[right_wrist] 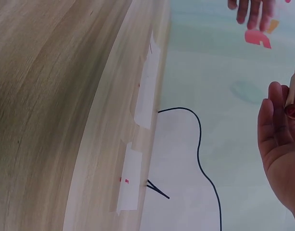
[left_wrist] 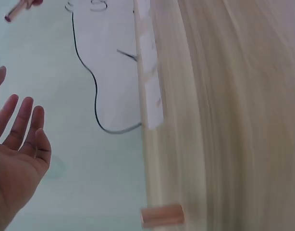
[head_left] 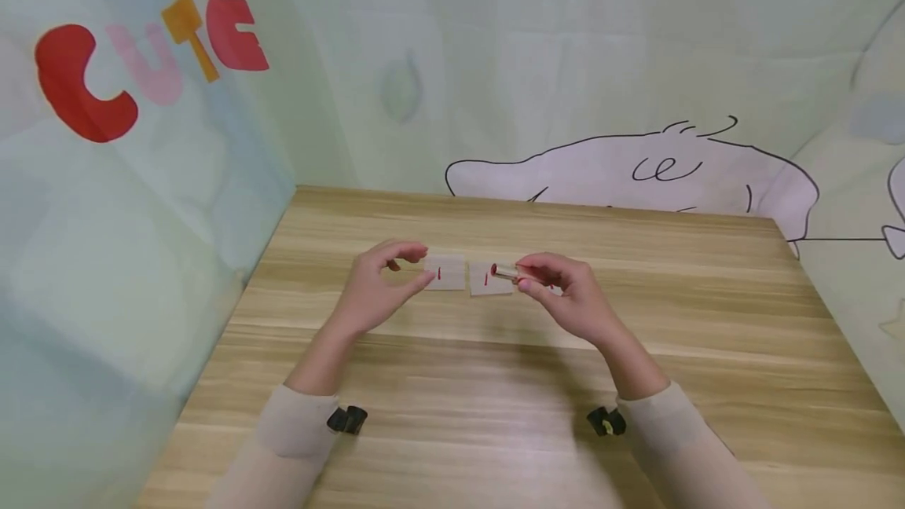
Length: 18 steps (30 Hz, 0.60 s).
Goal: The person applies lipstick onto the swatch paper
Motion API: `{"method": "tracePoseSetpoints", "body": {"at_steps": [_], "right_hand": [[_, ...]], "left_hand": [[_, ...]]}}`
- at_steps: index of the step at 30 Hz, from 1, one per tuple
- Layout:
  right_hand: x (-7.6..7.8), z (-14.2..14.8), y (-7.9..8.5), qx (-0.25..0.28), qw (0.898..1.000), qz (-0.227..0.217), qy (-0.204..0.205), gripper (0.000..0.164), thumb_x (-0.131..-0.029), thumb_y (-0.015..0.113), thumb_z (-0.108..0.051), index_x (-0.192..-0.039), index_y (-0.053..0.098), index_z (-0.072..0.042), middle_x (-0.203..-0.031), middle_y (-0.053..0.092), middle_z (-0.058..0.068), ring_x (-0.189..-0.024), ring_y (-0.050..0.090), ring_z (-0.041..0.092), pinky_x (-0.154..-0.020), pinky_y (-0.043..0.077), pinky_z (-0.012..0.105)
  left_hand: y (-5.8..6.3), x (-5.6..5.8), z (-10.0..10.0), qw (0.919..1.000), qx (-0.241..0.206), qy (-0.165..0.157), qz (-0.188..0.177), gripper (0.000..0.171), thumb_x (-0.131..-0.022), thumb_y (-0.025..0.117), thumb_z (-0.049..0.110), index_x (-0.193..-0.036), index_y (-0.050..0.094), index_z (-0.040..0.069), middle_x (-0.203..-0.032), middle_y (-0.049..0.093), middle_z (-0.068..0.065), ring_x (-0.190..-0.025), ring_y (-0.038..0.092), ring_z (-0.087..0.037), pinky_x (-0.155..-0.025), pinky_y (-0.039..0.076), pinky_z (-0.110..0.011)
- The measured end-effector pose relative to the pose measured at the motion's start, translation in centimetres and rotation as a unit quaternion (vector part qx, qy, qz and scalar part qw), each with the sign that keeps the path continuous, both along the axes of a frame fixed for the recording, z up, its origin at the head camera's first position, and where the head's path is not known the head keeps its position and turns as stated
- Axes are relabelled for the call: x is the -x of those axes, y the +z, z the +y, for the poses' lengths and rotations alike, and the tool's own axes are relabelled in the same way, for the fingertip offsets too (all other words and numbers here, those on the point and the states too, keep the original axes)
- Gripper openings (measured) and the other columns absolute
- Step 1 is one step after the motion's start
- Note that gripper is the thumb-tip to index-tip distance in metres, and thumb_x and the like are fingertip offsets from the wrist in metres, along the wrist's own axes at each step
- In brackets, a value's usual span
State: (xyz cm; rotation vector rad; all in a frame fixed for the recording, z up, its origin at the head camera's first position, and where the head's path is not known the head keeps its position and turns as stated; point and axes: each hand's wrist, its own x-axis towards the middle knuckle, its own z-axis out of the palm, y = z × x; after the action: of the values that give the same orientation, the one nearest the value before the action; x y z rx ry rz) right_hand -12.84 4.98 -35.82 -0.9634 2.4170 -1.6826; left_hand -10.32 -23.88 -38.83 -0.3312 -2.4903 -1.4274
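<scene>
My right hand (head_left: 566,297) holds a slim gold lipstick (head_left: 505,272) between thumb and fingers, its dark red end pointing left. The lipstick (right_wrist: 294,96) also shows at the edge of the right wrist view. My left hand (head_left: 375,281) is empty, thumb and fingers spread apart in a loose curve beside the left paper square (head_left: 452,261). That square and the middle paper square (head_left: 481,289) each bear a short red stroke. Behind the right hand, a third piece with a red mark is mostly hidden. In the left wrist view a copper-coloured cylinder (left_wrist: 162,215) lies on the table.
The wood-grain table (head_left: 452,407) ends at a printed cloth backdrop (head_left: 495,85), with another cloth side (head_left: 106,242) along its left. A small black device (head_left: 346,419) sits at the left cuff, and a similar device (head_left: 606,421) at the right cuff.
</scene>
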Motion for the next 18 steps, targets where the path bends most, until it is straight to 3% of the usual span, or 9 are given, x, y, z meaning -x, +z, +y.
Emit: {"method": "tracePoseSetpoints", "body": {"at_steps": [7,12,18], "right_hand": [[0.1,0.5,-0.1,0.012,1.0,-0.01,-0.01,0.021,-0.085,0.066,0.0,-0.105,0.063,0.006,-0.089,0.065,0.014,-0.075,0.059,0.014,-0.061,0.049,0.02],[0.2,0.8,-0.1,0.02,1.0,0.0,-0.015,0.021,-0.084,0.066,0.001,-0.104,0.063,0.006,-0.089,0.066,0.015,-0.078,0.06,0.013,-0.068,0.052,0.022],[0.4,1.4,0.0,0.027,0.999,0.018,-0.026,0.021,-0.084,0.066,0.002,-0.104,0.063,0.007,-0.088,0.067,0.016,-0.08,0.061,0.013,-0.073,0.052,0.022]], "left_hand": [[-1.4,-1.3,-3.2,0.9979,0.001,0.055,-0.034,0.031,-0.084,0.071,0.031,-0.111,0.066,0.017,-0.107,0.064,0.003,-0.099,0.055,-0.016,-0.081,0.044,-0.041],[-2.5,-2.1,-5.0,0.9952,0.018,0.088,-0.037,0.033,-0.083,0.071,0.032,-0.11,0.065,0.014,-0.107,0.064,0.002,-0.098,0.057,-0.018,-0.08,0.046,-0.043],[-4.0,-2.4,-7.0,0.9835,0.033,0.174,-0.035,0.031,-0.082,0.073,0.023,-0.108,0.066,0.007,-0.105,0.067,-0.009,-0.097,0.059,-0.024,-0.081,0.044,-0.04]]}}
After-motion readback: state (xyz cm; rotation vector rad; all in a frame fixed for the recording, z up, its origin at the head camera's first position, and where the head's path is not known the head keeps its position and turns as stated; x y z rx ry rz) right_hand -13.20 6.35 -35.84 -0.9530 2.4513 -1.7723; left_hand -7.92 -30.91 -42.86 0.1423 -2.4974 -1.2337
